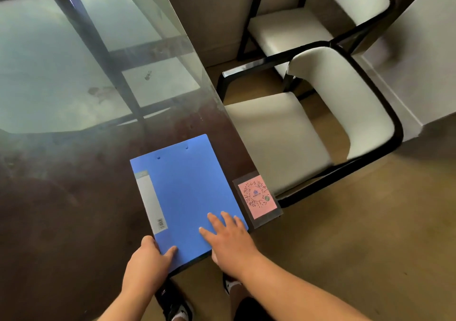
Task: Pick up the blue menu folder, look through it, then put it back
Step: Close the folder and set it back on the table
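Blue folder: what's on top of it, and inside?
On the closed blue folder lie the right hand, flat, and the left hand thumb, gripping its near corner. Its contents are hidden.

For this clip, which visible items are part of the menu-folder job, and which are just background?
Part of the job:
- closed blue plastic menu folder, flat on the glass table
- left hand, gripping its near corner
- right hand, palm flat on the cover

Just lying about:
- dark glass-topped table
- pink QR-code card in a clear sleeve, right of the folder
- two white-cushioned black-framed chairs
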`<action>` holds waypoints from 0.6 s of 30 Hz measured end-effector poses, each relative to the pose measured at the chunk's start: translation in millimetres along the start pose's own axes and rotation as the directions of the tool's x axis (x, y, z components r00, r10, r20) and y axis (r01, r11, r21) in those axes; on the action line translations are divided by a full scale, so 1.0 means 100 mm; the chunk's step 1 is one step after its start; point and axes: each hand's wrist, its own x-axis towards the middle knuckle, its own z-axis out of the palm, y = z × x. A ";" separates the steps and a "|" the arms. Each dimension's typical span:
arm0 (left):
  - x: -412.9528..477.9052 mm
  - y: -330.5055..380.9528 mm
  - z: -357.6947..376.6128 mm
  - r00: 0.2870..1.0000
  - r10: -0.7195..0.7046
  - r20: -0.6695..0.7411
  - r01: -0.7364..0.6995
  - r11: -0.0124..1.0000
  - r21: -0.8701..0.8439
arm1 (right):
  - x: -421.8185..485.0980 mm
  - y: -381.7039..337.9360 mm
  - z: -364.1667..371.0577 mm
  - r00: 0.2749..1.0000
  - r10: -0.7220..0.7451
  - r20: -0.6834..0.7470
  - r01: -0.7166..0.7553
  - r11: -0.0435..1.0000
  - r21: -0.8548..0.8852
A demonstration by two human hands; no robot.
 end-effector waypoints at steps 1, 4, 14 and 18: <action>-0.01 0.01 0.01 1.000 -0.001 -0.008 0.001 1.000 -0.001 | 0.00 0.02 0.00 1.000 0.000 -0.004 0.000 1.000 0.000; -0.02 0.04 0.02 0.999 -0.001 -0.039 0.001 1.000 0.009 | -0.02 0.04 0.00 1.000 -0.005 -0.012 0.005 1.000 -0.005; -0.04 0.11 0.05 1.000 -0.001 0.004 0.001 1.000 0.021 | -0.06 0.09 0.00 0.999 -0.005 -0.035 0.005 1.000 -0.003; -0.05 0.13 0.07 1.000 -0.002 0.003 0.002 1.000 0.015 | -0.07 0.12 0.00 0.999 -0.007 -0.045 0.007 1.000 0.002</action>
